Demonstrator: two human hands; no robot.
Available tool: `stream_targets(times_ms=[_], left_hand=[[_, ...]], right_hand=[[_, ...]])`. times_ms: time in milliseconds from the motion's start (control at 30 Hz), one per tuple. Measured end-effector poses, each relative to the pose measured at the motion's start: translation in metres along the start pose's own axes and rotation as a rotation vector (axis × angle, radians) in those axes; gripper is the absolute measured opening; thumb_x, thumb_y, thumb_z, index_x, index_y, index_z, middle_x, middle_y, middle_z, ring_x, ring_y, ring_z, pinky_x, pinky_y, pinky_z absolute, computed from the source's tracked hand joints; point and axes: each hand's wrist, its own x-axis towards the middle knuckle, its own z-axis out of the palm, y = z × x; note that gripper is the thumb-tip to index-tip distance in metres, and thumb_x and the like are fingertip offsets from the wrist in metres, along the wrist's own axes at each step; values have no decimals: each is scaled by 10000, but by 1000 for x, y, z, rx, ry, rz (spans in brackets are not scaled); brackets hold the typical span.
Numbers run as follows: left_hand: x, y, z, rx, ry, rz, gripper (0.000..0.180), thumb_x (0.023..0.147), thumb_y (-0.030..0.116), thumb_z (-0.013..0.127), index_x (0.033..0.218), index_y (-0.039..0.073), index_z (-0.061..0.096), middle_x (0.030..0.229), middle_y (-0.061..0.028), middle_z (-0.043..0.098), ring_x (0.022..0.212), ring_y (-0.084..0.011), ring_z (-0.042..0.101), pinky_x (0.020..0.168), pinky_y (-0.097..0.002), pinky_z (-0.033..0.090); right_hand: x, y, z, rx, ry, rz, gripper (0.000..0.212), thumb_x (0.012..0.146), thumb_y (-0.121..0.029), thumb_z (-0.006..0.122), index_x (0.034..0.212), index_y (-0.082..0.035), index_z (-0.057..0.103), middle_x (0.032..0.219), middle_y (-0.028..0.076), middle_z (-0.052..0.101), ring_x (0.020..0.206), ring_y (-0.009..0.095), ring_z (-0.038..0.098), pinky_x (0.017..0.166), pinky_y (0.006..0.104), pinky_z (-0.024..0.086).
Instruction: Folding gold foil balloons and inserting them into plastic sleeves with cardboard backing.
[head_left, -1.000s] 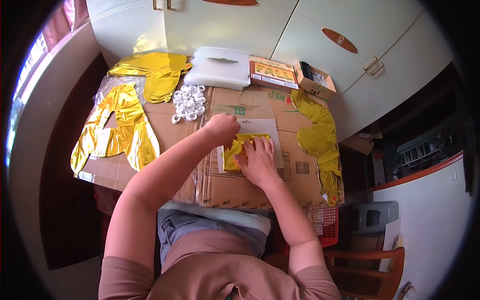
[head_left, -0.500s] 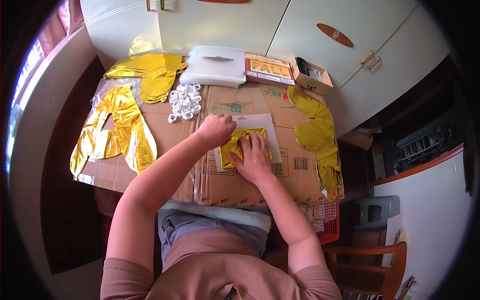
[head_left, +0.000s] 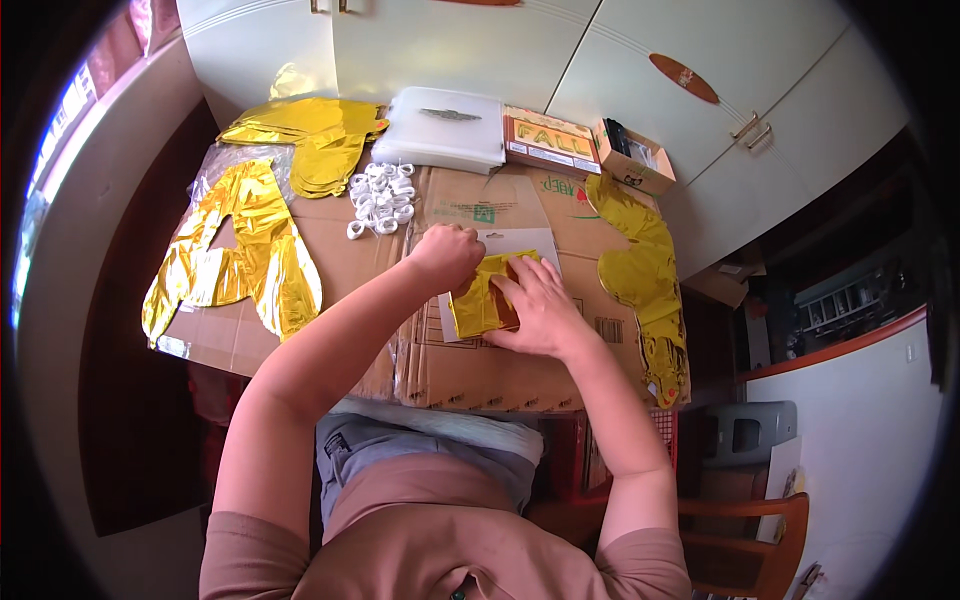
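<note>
From where I stand, the seated-looking figure nearest me is a person in a brown short-sleeved top, elbows out and both forearms slanting in over the cardboard-covered table. The right arm bends at the elbow and angles up to the left; its right hand lies over the right side of a folded gold foil piece, fingers slightly bent and spread, the thumb apart near the lower edge. The left forearm reaches further, and the left hand sits as a loose fist at the foil's upper left corner, fingers curled inward (whether they pinch the foil, I cannot tell). The foil lies on a white card, which shows around it at the top and left, in front of the person.

To the left spreads a shiny gold sheet shape; to the right, a curvy gold shape runs along the table's edge. Beyond the hands sits a cluster of white ribbon rolls. Along the far edge come a gold foil stack, a pale plastic stack, a flat printed box and a small open carton, with white cabinets behind.
</note>
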Motion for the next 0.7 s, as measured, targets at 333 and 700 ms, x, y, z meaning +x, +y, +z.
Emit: stream_targets(times_ms=[333,700], left_hand=[[3,0,-6,-21,-68,-24,301,666,246,809,881,76,685,943,-94,669,886,-272,687,723,-378,564],[2,-2,-6,-70,5,-48,216,723,182,726,876,58,638,917,-114,638,799,-299,681,669,-397,562]], right_hand=[[14,-2,-13,-38,-203,-2,752,656,-337,741,1316,-45,529,1371,231,477,1252,379,477,1087,450,378],[23,8,-1,-24,-133,3,716,668,-341,734,1292,-51,536,1324,222,502,1215,372,505,1021,455,453]])
